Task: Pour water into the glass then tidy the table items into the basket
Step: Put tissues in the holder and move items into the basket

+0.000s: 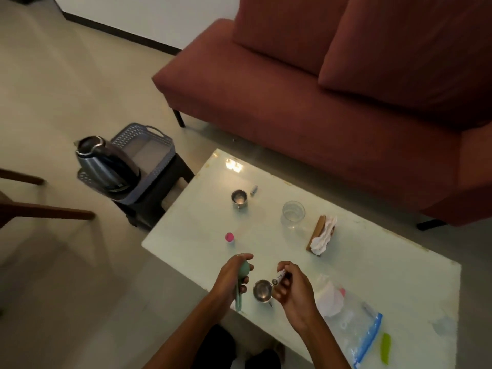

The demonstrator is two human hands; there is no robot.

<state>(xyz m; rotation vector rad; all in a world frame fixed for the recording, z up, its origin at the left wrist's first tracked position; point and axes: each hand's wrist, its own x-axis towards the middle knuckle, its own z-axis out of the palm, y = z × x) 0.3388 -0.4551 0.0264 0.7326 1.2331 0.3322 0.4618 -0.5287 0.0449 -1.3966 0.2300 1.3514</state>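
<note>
Head view: I judge the pouring part finished. The glass [292, 214] stands toward the far side of the desk [372, 262] and looks to have water in it, and the kettle [106, 166] is off the desk, sitting at the near end of the basket [149, 145] on a dark stool [159, 198] to the left.

The tidying looks barely begun. My left hand [231, 278] is wrapped around what seems to be a green spoon [238, 302], and my right hand [295, 291] pinches a marker [280, 276] between curled fingers. A steel cup [263, 290] sits between the two hands at the near edge. I cannot tell whether the right hand also touches it.

Still out on the desk are a second steel cup [238, 198], a pink-capped bottle [229, 237], a napkin holder [322, 235] just beside the glass, and a plastic bag [354, 323] at the near right. The part of the basket's floor that I can see looks bare, so nearly every small item is left to carry over.
</note>
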